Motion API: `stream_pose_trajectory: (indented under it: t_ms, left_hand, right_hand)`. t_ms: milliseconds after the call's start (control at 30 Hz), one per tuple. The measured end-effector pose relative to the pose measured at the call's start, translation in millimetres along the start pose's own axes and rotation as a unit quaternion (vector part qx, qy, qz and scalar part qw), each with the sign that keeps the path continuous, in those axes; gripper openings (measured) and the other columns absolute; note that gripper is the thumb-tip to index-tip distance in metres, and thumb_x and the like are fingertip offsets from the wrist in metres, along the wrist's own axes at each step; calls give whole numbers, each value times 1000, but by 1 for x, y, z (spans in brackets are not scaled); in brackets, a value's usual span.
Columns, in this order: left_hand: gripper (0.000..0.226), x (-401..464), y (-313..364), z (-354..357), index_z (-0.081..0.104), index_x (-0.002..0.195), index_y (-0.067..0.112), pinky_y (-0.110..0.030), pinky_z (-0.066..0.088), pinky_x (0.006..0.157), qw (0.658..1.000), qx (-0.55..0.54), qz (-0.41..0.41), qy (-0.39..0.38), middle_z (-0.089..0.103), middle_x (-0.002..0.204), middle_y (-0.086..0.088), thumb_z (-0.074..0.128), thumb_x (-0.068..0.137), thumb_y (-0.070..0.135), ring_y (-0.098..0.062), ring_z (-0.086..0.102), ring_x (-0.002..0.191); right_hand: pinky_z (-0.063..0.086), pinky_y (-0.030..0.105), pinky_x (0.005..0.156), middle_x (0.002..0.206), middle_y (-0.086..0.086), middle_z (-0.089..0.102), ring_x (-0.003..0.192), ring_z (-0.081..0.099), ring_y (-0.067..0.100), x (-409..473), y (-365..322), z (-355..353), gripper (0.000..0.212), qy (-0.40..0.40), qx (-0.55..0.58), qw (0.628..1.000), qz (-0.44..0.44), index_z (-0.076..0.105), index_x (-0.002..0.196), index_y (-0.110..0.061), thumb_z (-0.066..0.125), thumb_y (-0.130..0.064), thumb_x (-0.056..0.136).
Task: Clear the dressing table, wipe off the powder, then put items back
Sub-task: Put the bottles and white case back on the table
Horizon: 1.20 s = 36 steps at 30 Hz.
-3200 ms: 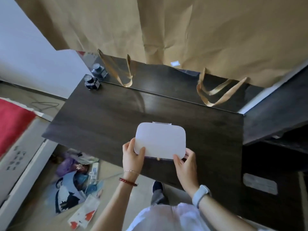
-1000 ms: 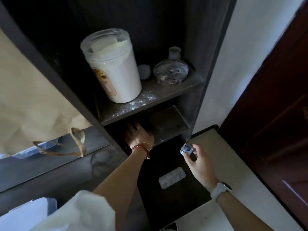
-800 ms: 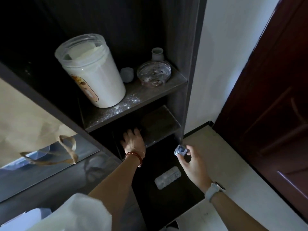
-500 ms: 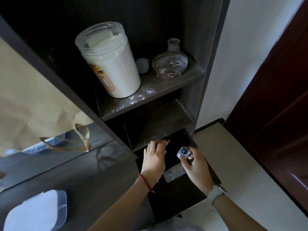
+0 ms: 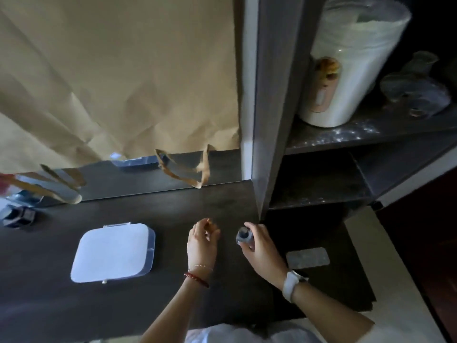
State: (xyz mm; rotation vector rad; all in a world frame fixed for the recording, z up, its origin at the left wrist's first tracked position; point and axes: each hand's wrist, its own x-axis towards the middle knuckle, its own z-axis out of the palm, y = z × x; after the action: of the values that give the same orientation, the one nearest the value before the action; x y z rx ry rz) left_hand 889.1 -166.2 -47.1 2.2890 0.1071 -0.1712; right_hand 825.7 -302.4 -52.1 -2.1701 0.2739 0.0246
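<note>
The dark wood dressing table [image 5: 173, 214] runs across the lower view. A white flat case [image 5: 113, 251] lies on it at the left. A small dark bottle [image 5: 18, 216] stands at the far left by the mirror. My right hand [image 5: 259, 248] grips a small grey-capped bottle [image 5: 243, 235] just above the table's right end. My left hand [image 5: 202, 241] hovers beside it with fingers loosely curled, and whether it holds something small I cannot tell.
A shelf unit [image 5: 272, 120] rises at the right; its upper shelf holds a big white powder jar [image 5: 346, 70], spilled powder [image 5: 351, 134] and glass dishes [image 5: 415, 92]. Brown paper [image 5: 123, 70] covers the mirror. A blister pack [image 5: 308, 258] lies lower right.
My view swung left from the shelves back to the table. Both hands came out of the lower shelf area, the right one carrying the small bottle over the table's right end.
</note>
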Motion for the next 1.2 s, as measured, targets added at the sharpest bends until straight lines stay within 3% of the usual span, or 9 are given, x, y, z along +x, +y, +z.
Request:
stream_pose_trajectory:
  t_ms: [133,300,367,467,633,767,933,1067,1200]
  left_hand:
    - [19,22,-5,-18,60,89,13,-31,45,81,998,-56,-23,-4,61,92,-5,70,74,8,-22,59,88]
    - [18,42,-11,-27,59,89,16,-21,40,77,997,-69,-5,-29,57,93,2,69,76,8,-11,56,83]
    - [17,49,-11,-28,61,91,12,-14,34,73,997,-67,-4,-32,52,93,5,68,77,7,-4,50,77]
    - [20,58,-10,-27,60,97,9,-17,34,76,997,-62,2,-37,48,98,6,67,78,8,-7,47,83]
    - [16,69,-6,-18,61,92,13,-24,37,77,997,-51,20,-56,49,95,6,66,78,7,-14,51,90]
    - [19,79,-1,-4,60,100,10,-24,39,78,997,-36,23,-65,56,106,-4,63,81,9,-19,54,96]
    - [19,89,6,9,60,99,7,-15,32,71,997,-44,34,-60,56,106,-6,63,80,7,-9,47,84]
    - [16,101,18,22,62,94,6,-16,36,72,996,-45,49,-55,59,101,-10,63,79,4,-18,56,86]
    - [26,114,25,35,59,105,7,-22,37,77,996,-24,42,-69,59,107,-14,62,79,7,-26,56,98]
  right_hand:
    - [43,29,87,111,13,44,96,56,28,51,-21,23,24,5,-57,998,29,51,107,-6,58,-10,84]
    - [43,35,71,118,12,42,92,57,32,100,-32,34,23,23,-188,975,118,45,107,-7,53,-9,86]
    - [42,36,68,119,10,42,91,58,32,112,-30,34,24,20,-221,965,142,45,107,-8,52,-5,84]
    - [48,41,75,121,12,38,93,54,35,124,-26,32,40,43,-203,965,163,43,112,-7,52,6,76]
    - [51,44,76,134,13,34,109,47,33,117,-26,36,66,105,-276,950,98,35,131,-13,56,7,72]
    - [53,38,67,138,15,46,107,56,31,95,-13,46,78,59,-371,926,17,45,129,-4,70,7,56]
    - [55,38,76,141,17,42,121,50,34,97,-3,45,83,48,-358,932,3,32,134,3,66,10,59]
    - [56,39,79,133,22,51,117,54,35,103,-2,40,79,40,-376,926,5,46,125,8,74,8,51]
    - [52,44,89,135,25,47,123,48,37,98,-1,41,74,36,-375,926,3,48,124,4,72,6,54]
